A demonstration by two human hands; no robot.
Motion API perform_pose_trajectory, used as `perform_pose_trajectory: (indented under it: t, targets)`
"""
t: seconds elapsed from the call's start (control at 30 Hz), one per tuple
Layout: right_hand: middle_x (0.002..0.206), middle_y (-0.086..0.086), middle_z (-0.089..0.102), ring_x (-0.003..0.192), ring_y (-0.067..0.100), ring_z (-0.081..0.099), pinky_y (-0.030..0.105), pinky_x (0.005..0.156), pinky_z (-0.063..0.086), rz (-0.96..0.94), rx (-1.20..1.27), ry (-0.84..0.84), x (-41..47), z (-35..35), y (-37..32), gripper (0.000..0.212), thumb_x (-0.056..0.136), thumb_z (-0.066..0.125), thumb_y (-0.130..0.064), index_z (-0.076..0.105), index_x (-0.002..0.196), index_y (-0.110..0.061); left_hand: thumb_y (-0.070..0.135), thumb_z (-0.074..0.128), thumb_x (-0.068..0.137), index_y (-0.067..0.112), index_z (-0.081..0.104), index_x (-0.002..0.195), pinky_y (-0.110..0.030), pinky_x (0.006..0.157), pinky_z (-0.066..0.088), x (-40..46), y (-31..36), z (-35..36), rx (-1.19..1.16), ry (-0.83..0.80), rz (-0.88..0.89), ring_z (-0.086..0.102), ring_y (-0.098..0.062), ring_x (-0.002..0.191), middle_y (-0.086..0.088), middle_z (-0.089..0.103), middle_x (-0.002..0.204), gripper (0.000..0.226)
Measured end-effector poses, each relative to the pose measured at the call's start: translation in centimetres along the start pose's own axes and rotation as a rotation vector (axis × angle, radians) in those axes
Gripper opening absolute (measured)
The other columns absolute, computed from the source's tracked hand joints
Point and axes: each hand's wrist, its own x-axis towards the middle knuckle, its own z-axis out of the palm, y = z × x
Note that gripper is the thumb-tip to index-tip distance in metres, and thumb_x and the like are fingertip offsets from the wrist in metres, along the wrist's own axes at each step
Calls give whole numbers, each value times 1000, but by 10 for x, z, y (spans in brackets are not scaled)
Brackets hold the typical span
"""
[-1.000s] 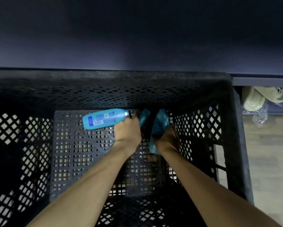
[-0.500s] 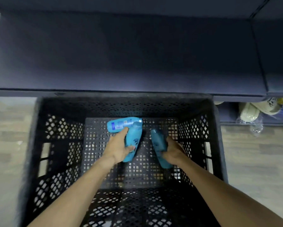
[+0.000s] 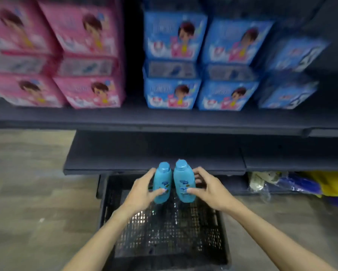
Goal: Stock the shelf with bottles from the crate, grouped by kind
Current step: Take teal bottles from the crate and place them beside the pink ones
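Note:
Two teal bottles stand upright side by side in the air above the black lattice crate (image 3: 220,227). My left hand (image 3: 142,190) grips the left teal bottle (image 3: 162,180), thumb across its label. My right hand (image 3: 209,188) grips the right teal bottle (image 3: 183,178) the same way. Both bottles are level with the front edge of the lowest dark shelf (image 3: 154,153), which is bare. The crate's mesh floor shows no other bottle; my arms hide part of it.
The shelf above (image 3: 164,116) carries stacked pink boxes (image 3: 82,55) on the left and blue boxes (image 3: 203,61) on the right, with a dark gap between them. Bagged goods (image 3: 293,182) lie under the shelf at right. Wood-look floor (image 3: 31,192) lies to the left.
Both hands have lifted the teal bottles out of the crate and turned them upright. My view has risen from the crate floor to the shelves.

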Motion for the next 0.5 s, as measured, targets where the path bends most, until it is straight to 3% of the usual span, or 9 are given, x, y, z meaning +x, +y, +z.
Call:
perform_pose_trajectory:
  t: [0.13, 0.3, 0.4, 0.5]
  targets:
    - [111, -10, 66, 102, 6, 63, 26, 89, 56, -111, -66, 83, -24, -49, -71, 31, 87, 77, -17, 57, 110, -24, 31, 76, 82, 35, 53, 116, -31, 89, 53, -5, 80, -49, 75, 28, 177, 64, 4, 99, 21, 68, 107, 41]
    - [118, -12, 65, 108, 0, 61, 16, 78, 54, -262, -103, 274, -58, -99, -147, 33, 92, 71, -24, 51, 118, -26, 30, 76, 80, 37, 55, 116, -26, 87, 51, -15, 175, -100, 94, 74, 369, 63, 5, 97, 26, 68, 106, 42]
    - [123, -22, 62, 113, -7, 59, 20, 85, 55, -358, -130, 364, -86, -129, -188, 41, 94, 69, -28, 45, 126, -35, 25, 77, 79, 31, 57, 115, -26, 90, 51, -21, 226, -119, 118, 87, 493, 64, 4, 99, 23, 69, 107, 41]
    - [121, -20, 65, 108, 5, 66, 33, 84, 57, -432, -170, 450, -108, -163, -224, 49, 93, 70, -31, 39, 130, -41, 20, 77, 79, 30, 58, 115, -25, 89, 52, -26, 274, -134, 90, 108, 606, 64, -2, 100, 20, 69, 107, 42]
